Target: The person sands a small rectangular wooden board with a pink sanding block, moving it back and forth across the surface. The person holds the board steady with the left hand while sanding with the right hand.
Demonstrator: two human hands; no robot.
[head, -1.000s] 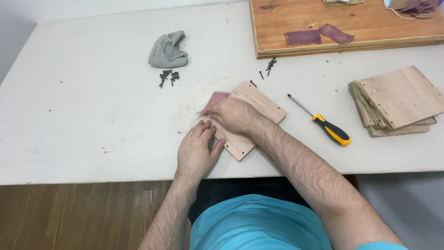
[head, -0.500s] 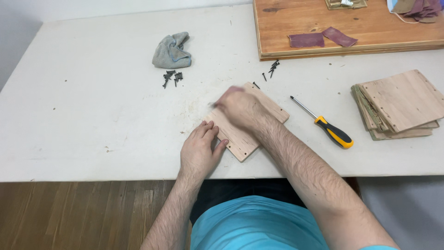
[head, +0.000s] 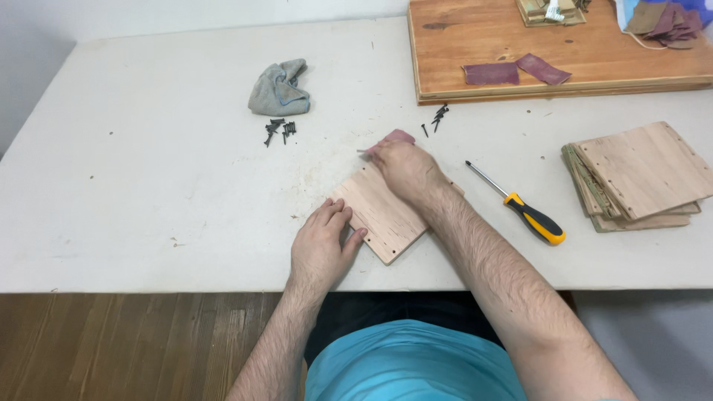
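Bright, even, diffuse light; flat white tabletop (head: 148,186) without glare; soft faint shadows under forearms and stacked pale plywood squares (head: 639,178); focus sharp throughout; slight wide-angle bowing at edges.

Screws (head: 279,131) lie left of the board (head: 382,213) (screwdriver (head: 520,208) right).

Looks like a small home woodworking bench: plain white table (head: 148,186) over wood-plank floor (head: 111,341), stack of thin drilled wood panels (head: 639,178), screwdriver (head: 520,208), loose black screws (head: 278,131), sandpaper scraps (head: 512,72), grey rag (head: 278,89).
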